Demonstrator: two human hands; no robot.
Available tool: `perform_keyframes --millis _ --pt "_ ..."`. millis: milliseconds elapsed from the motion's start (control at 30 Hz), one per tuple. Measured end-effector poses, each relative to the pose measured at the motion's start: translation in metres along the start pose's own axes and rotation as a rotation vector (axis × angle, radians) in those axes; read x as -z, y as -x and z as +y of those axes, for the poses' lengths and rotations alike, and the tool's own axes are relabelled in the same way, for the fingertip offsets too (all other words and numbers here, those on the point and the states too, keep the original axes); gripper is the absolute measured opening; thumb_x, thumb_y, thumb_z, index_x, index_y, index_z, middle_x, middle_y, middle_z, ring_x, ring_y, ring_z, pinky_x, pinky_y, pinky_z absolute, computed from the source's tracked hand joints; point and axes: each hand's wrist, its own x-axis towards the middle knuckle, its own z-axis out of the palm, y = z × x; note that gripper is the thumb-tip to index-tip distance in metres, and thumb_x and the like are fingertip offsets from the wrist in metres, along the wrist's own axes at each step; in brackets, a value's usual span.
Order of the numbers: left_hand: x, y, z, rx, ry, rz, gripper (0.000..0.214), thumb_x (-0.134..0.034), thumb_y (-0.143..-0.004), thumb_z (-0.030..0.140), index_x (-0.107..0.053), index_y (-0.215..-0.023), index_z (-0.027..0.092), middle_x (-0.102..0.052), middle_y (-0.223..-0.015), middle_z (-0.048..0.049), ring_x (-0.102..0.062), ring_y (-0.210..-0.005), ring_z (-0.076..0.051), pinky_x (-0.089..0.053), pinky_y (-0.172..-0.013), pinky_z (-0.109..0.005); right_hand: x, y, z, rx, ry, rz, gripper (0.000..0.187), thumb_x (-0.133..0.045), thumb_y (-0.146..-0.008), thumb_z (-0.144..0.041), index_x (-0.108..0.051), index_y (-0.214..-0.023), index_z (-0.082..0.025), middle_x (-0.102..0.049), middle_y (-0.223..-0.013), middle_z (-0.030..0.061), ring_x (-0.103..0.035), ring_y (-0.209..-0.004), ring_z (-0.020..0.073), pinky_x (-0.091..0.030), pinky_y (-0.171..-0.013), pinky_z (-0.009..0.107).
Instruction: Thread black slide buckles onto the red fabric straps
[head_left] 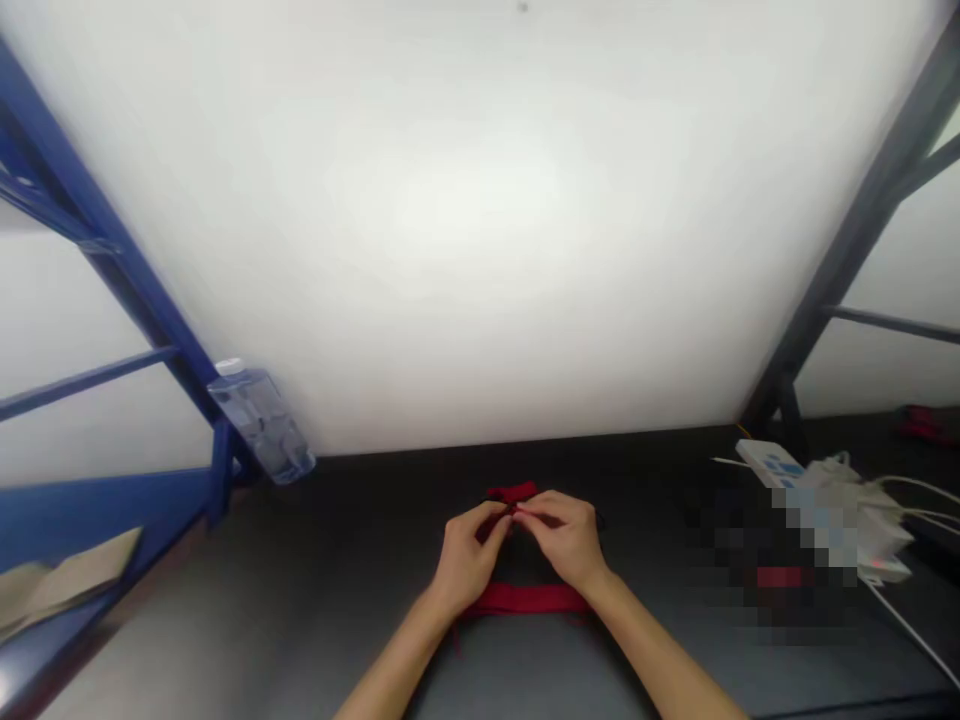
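Note:
A red strap (525, 598) lies on the dark grey table (300, 580), running between my two wrists, and more of it shows above my fingers. My left hand (466, 560) and my right hand (566, 538) meet at the middle of the table, fingers pinched together on the red strap's upper part. A small dark piece sits between the fingertips, too small to name. Both forearms reach in from the bottom edge.
A clear plastic water bottle (260, 420) stands at the left by a blue metal frame (112, 270). A white power strip (772, 463) with white cables lies at the right beside a dark grey frame post (847, 250). A white wall is behind the table.

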Motion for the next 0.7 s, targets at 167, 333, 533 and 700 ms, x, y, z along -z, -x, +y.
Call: perform_keyframes --millis 167,333,533,700 --pt "-0.001 0.0 -0.005 0.026 0.047 -0.052 0.019 -0.057 -0.088 0.031 -0.073 -0.085 0.02 -0.071 -0.079 -0.0041 -0.064 -0.072 -0.02 -0.049 -0.07 -0.027 -0.001 0.001 0.004 -0.052 -0.018 -0.005 0.01 -0.076 -0.074 -0.031 -0.075 -0.067 -0.024 -0.071 -0.068 0.0038 -0.065 -0.062 0.0194 -0.052 -0.058 0.03" --pt "0.002 -0.001 -0.007 0.069 0.121 -0.122 0.02 -0.058 -0.087 0.032 -0.072 -0.082 0.019 -0.07 -0.074 -0.0044 -0.064 -0.069 -0.02 -0.049 -0.067 -0.027 -0.001 0.002 0.008 -0.118 0.02 0.003 0.014 -0.079 -0.069 -0.028 -0.07 -0.061 -0.021 -0.069 -0.067 0.0023 -0.063 -0.063 0.0184 -0.05 -0.059 0.029" --pt "0.008 -0.003 -0.01 0.092 0.204 -0.198 0.019 -0.06 -0.087 0.031 -0.071 -0.084 0.017 -0.069 -0.076 -0.0046 -0.063 -0.071 -0.02 -0.048 -0.07 -0.028 0.004 -0.003 0.004 -0.22 -0.072 -0.059 0.033 -0.081 -0.064 -0.029 -0.07 -0.095 -0.022 -0.064 -0.086 0.0027 -0.061 -0.071 0.0174 -0.05 -0.053 0.025" --pt "0.014 -0.008 -0.013 0.124 0.389 -0.254 0.02 -0.067 -0.082 0.034 -0.071 -0.083 0.014 -0.067 -0.078 -0.0043 -0.059 -0.073 -0.017 -0.045 -0.071 -0.026 0.01 -0.01 0.004 -0.198 -0.246 -0.22 0.014 -0.068 -0.08 -0.035 -0.07 -0.082 -0.021 -0.056 -0.105 0.0063 -0.058 -0.093 0.0201 -0.053 -0.068 0.026"
